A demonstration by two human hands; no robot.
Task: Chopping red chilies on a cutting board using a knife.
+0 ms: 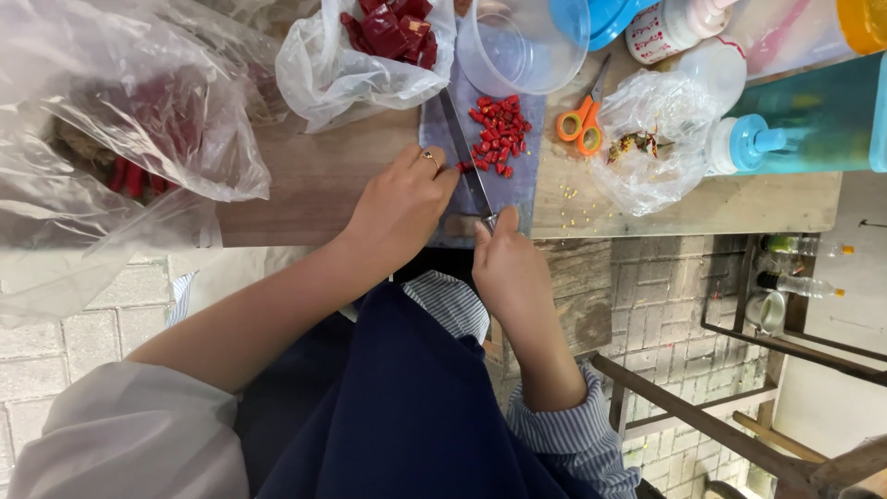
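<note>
A ring is worn on one finger of the left hand [399,205], toward twelve o'clock of the hand. The left forearm is left bare, and a loose white sleeve [129,434] is seen at seven o'clock. The right hand [511,270] is bare of jewellery; at its wrist, toward five o'clock, a blue-and-white striped cuff [571,434] is gathered. A dark navy apron [388,407] is worn over the striped shirt.
</note>
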